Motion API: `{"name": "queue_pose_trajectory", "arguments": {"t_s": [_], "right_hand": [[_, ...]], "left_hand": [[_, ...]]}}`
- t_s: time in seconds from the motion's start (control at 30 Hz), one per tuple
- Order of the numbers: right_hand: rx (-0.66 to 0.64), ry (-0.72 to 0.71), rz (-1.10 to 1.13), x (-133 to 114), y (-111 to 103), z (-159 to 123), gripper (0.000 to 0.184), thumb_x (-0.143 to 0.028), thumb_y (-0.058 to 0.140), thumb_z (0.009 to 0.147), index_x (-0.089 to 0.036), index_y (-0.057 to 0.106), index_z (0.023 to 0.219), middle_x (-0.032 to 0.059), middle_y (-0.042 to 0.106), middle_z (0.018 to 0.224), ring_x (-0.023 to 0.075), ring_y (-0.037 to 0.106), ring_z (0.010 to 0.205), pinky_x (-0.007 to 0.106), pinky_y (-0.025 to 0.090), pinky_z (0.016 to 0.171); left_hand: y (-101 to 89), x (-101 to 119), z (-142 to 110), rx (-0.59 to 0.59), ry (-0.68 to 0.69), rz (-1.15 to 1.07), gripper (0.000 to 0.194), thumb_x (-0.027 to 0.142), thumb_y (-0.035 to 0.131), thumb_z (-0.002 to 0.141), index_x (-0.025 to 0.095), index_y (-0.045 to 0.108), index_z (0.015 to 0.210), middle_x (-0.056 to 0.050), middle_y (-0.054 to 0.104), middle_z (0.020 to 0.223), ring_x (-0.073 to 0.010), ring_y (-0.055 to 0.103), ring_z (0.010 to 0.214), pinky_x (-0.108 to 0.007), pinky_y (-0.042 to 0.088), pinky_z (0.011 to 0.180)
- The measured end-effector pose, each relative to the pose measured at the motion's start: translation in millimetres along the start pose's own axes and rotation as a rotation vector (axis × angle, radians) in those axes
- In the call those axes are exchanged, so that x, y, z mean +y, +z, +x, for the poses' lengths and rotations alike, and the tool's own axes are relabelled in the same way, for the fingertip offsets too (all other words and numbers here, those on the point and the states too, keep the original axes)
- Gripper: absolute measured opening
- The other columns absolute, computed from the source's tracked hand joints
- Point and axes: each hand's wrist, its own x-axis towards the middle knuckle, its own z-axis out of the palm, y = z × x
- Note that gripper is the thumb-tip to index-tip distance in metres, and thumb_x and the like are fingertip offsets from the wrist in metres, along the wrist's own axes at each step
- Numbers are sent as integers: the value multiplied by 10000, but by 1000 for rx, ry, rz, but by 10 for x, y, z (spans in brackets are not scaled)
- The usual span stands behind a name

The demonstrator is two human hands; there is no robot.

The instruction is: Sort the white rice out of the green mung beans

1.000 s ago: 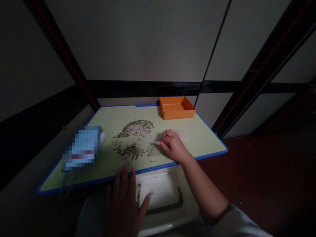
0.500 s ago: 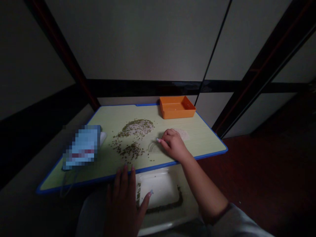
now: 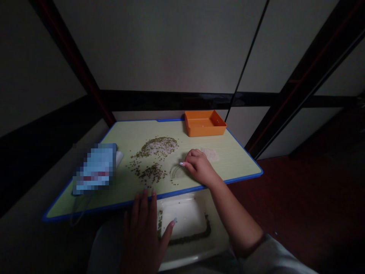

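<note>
My right hand [image 3: 199, 167] is closed on a clear plastic protractor [image 3: 177, 171], whose curved edge shows left of my fingers, low over the board. To its left lies a mixed pile of green beans and white grains, like rice [image 3: 159, 146]. Nearer me is a smaller, mostly green heap of beans [image 3: 152, 173]. A small patch of white grains [image 3: 210, 154] sits just beyond my right hand. My left hand [image 3: 144, 228] is open, fingers stretched out at the board's near edge, thumb over a white basin [image 3: 185, 215]. Green beans line the basin's near and side edges.
A pale green board with a blue rim [image 3: 134, 129] carries the grains. An orange tray [image 3: 205, 130] stands at its back right corner. On the left lies a blue blurred-out object [image 3: 97, 169] with a cord. A panelled wall [image 3: 171, 49] rises behind the board.
My right hand and the protractor have shifted very slightly left, and the protractor's edge looks a little more tilted. My left hand stays in place.
</note>
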Motion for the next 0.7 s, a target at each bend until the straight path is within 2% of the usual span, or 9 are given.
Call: {"name": "queue_pose_trajectory", "arguments": {"t_s": [0.5,0.7], "right_hand": [[-12,-4,-21,-53,1,9,241,-363,573,921,-184,680,802,47,580,899,181,489,912,316,321,804],[5,-1,-51,-77,3,12,269,-370,542,937,-186,678,796,53,579,891,189,492,910,322,314,788]], "left_hand": [[-31,29,5,-13,-22,-26,772,495,412,847,170,140,1491,-197,299,1547,-336,219,1454,-606,323,1076],[-52,54,8,-28,-39,-9,763,487,399,852,166,137,1493,-196,292,1551,-356,244,1440,-635,327,1058]]}}
